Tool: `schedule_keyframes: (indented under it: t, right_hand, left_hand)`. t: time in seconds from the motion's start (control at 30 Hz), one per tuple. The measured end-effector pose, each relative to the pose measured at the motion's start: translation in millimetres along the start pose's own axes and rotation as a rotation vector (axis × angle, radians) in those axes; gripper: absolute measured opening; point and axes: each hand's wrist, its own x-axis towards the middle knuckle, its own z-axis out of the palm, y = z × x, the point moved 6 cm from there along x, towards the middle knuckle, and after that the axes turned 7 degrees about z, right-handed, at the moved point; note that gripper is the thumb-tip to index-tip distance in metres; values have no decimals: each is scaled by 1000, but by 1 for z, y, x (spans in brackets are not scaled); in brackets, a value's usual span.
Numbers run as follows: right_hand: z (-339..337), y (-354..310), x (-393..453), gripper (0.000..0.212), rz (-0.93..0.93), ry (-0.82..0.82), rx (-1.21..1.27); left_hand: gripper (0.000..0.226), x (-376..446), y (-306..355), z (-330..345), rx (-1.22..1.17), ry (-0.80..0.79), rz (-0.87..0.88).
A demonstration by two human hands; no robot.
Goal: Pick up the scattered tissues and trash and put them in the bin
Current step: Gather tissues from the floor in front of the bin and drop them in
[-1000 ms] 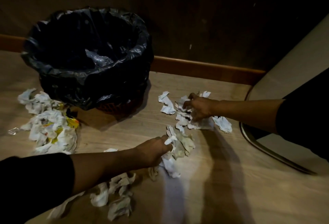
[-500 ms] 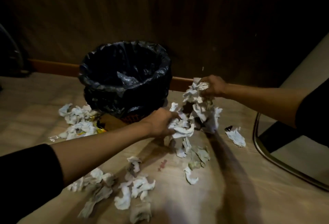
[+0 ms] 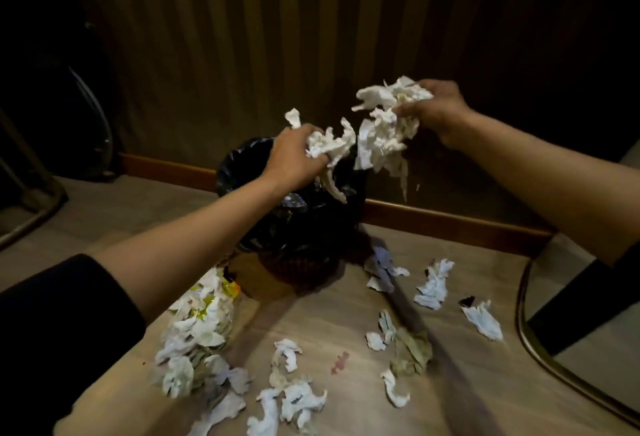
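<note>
A bin [image 3: 242,172] lined with a black bag stands on the wooden floor against the wall. My left hand [image 3: 294,157] is above its opening, closed on a wad of white tissues [image 3: 329,146] that dangles over the bin. My right hand [image 3: 438,112] is higher and to the right of the bin, gripping a larger bunch of tissues [image 3: 382,127]. Several crumpled tissues [image 3: 298,399] lie scattered on the floor in front. A pile of tissues with yellow wrapper bits [image 3: 202,328] lies left of the bin.
A dark wall with a wooden skirting board [image 3: 450,221] runs behind the bin. A chair's curved metal base [image 3: 540,349] and dark leg stand at the right. More metal furniture legs [image 3: 31,217] are at the far left. A small red scrap [image 3: 339,362] lies on the floor.
Both hands have lifted their tissue bunches off the floor and moved them up toward the bin. The left hand is now over the opening; the view has tilted up.
</note>
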Motion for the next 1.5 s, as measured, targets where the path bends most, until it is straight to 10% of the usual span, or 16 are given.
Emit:
schedule_keyframes:
  t: [0.53,1.1,1.5]
  right_hand:
    - [167,8,-11,61,218,-345,87]
    - [34,148,-47,17,240,-257,-304]
    - [-45,342,-55,41,314,-711,-1210]
  left_hand:
    - [63,-19,-94,-20,-252,34,-465]
    - [22,-59,4,61,8,-192,310]
    - [31,-106,3,248,101,-731,326]
